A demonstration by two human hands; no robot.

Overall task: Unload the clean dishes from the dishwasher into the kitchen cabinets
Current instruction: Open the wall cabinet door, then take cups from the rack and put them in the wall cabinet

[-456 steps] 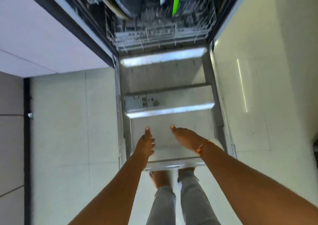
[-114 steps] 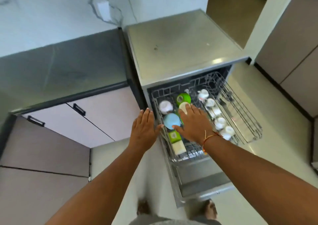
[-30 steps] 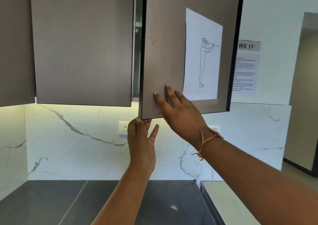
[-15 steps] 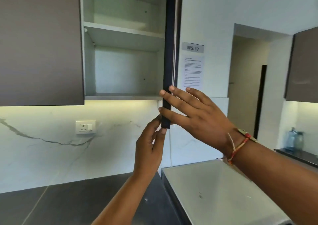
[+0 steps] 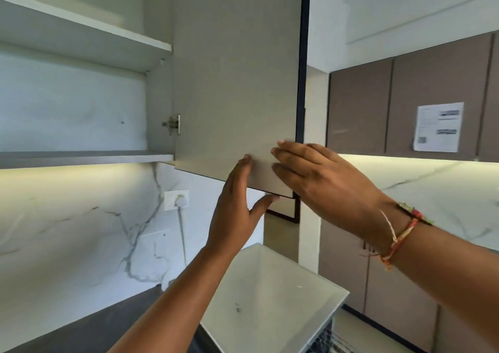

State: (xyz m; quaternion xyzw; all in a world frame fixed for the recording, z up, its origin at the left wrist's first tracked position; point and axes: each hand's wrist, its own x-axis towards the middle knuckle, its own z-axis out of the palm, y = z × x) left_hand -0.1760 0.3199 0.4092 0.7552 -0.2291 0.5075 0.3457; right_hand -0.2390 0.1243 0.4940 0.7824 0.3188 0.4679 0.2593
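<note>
Cabinet door (image 5: 235, 82) was swung wide open, grey inner face showing, white shelves (image 5: 81, 158) beside it. Dishwasher (image 5: 270, 293) sat below, wire rack (image 5: 328, 339) sticking out.

nothing legible on my feed
the only printed thing is a white sheet (image 5: 438, 127) on a brown cabinet door (image 5: 432, 88) at the right; i can see lines of print, two dark bars and a square code-like mark in its lower left corner, all too blurred to read.
</note>
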